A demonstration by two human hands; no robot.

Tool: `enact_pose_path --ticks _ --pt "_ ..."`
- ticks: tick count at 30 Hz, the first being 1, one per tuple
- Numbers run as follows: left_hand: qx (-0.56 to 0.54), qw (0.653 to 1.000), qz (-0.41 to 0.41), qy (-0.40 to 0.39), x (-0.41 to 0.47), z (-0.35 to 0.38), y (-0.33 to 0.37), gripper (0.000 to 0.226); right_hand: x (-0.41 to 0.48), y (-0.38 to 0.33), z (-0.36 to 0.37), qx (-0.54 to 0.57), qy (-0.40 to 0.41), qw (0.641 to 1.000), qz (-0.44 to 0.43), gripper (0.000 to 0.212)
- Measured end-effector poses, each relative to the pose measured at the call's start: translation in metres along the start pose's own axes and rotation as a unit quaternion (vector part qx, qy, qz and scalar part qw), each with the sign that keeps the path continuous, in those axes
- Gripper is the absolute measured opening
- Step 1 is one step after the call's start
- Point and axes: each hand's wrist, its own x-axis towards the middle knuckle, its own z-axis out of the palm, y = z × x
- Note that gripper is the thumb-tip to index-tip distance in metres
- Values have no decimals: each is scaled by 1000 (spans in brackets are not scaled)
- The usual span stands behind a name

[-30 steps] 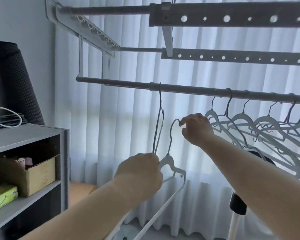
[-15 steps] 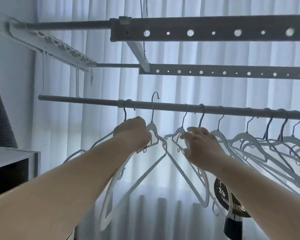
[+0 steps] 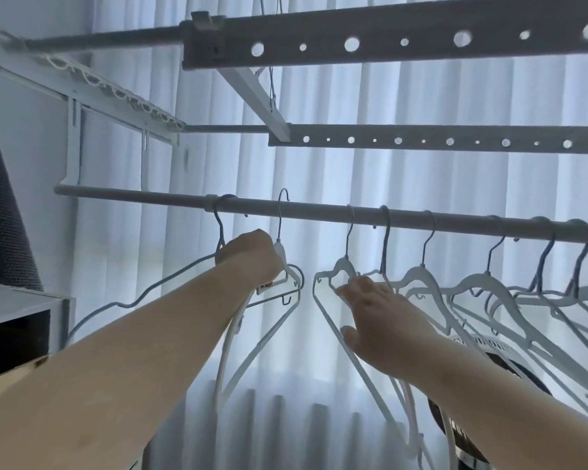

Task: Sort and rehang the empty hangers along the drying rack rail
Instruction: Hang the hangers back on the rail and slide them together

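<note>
A grey rail (image 3: 319,209) runs across the drying rack. My left hand (image 3: 250,257) grips the neck of a white hanger (image 3: 287,276) whose metal hook rises just above the rail. A thin wire hanger (image 3: 143,296) hangs on the rail right behind that hand. My right hand (image 3: 375,313) rests with straight fingers against another white hanger (image 3: 340,268) hooked on the rail. Several more white hangers (image 3: 482,283) hang in a row to the right.
Two perforated rack bars (image 3: 387,42) cross overhead in front of white curtains. A grey shelf unit (image 3: 17,303) and a dark rolled mat (image 3: 0,215) stand at the left. A round fan (image 3: 482,351) sits low on the right behind the hangers.
My left hand has lifted its white hanger from low down up to the rail. My right hand has let go of a hook and now touches the neighbouring hanger. The view tilted up.
</note>
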Motion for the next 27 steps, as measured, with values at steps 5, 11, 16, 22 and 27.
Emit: enact_pose_path --ticks 5,11,16,22,27 --pt "13 1000 -16 -5 4 11 3 31 -4 3 2 -5 -22 999 -23 43" --pt "21 1000 -11 -5 1 13 -7 34 -4 5 7 2 -28 999 -38 41" --pt "54 997 40 30 -31 -7 -29 43 -8 2 7 3 5 999 -39 47" --pt "-8 990 86 110 -83 -33 -106 39 -18 -26 -4 76 94 993 10 44" --pt "-138 984 39 110 -98 -15 -171 47 -29 -95 23 250 182 948 74 32"
